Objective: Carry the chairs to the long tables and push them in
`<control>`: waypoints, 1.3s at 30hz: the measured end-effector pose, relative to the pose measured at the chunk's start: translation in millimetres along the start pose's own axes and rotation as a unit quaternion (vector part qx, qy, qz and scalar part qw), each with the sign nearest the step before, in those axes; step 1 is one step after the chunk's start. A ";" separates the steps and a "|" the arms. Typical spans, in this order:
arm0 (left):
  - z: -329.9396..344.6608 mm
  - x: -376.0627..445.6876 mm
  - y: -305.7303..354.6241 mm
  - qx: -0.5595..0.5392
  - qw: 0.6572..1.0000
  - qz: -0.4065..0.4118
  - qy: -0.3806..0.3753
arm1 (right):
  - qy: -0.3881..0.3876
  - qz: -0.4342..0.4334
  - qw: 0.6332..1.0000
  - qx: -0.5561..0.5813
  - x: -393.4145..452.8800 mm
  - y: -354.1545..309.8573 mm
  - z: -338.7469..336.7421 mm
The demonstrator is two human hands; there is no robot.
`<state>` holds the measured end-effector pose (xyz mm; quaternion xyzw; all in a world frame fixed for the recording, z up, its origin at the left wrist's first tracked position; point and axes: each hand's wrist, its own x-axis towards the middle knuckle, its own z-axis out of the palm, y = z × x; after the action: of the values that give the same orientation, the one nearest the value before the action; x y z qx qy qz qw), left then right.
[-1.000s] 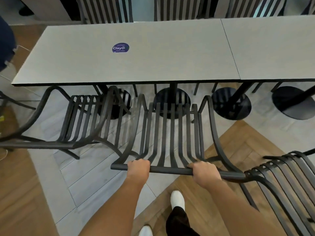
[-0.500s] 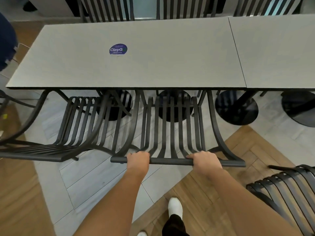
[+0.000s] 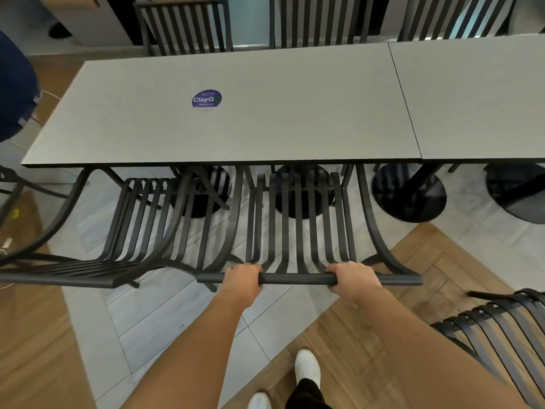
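Round purple sticker (image 3: 206, 98) on grey table top (image 3: 295, 113), far left of centre, reads "ClayG"; smaller print illegible.

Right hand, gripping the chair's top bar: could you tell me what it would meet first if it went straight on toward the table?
Probably the table edge, past the chair slats below the right hand; depth is unclear.

A round purple sticker (image 3: 206, 99) reading "ClayG" lies flat on the grey bench top. The floor combines pale grey tiles (image 3: 165, 320) with wood-pattern herringbone flooring (image 3: 413, 261). A dark blue garment (image 3: 14, 90) shows at the left edge. A white shoe (image 3: 307, 369) rests on the wood-pattern flooring.
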<state>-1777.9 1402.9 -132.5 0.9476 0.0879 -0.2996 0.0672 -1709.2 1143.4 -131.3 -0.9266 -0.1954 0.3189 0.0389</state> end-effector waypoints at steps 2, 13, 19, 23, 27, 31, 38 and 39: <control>-4.1 -7.8 0.5 -0.025 1.000 0.015 -0.002 | 0.009 0.005 0.999 0.039 -6.2 -3.1 -0.9; -31.8 -63.0 29.4 -0.061 0.984 0.149 0.070 | 0.141 0.104 0.965 0.197 -103.0 -24.9 -8.8; -25.1 -107.1 71.3 -0.018 0.963 0.260 0.061 | 0.161 0.191 0.945 0.213 -185.5 -19.6 22.3; -4.4 -137.2 109.0 0.018 0.948 0.317 0.027 | 0.163 0.268 0.921 0.231 -249.4 -4.6 57.8; 19.9 -173.2 153.9 0.060 0.926 0.373 0.001 | 0.180 0.348 0.887 0.244 -310.8 15.6 101.1; 43.3 -205.4 202.2 0.091 0.901 0.424 -0.017 | 0.197 0.402 0.852 0.271 -365.1 35.1 129.3; 82.3 -260.7 298.5 0.113 0.869 0.481 -0.025 | 0.208 0.457 0.816 0.288 -448.3 92.8 175.0; 88.7 -267.6 313.6 0.114 0.867 0.485 -0.026 | 0.216 0.458 0.812 0.290 -459.9 104.2 180.7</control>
<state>-1977.8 1047.2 -25.9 0.8640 -0.4189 -0.2617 0.0978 -2114.8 860.0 -30.4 -0.8998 0.3662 0.1335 0.1962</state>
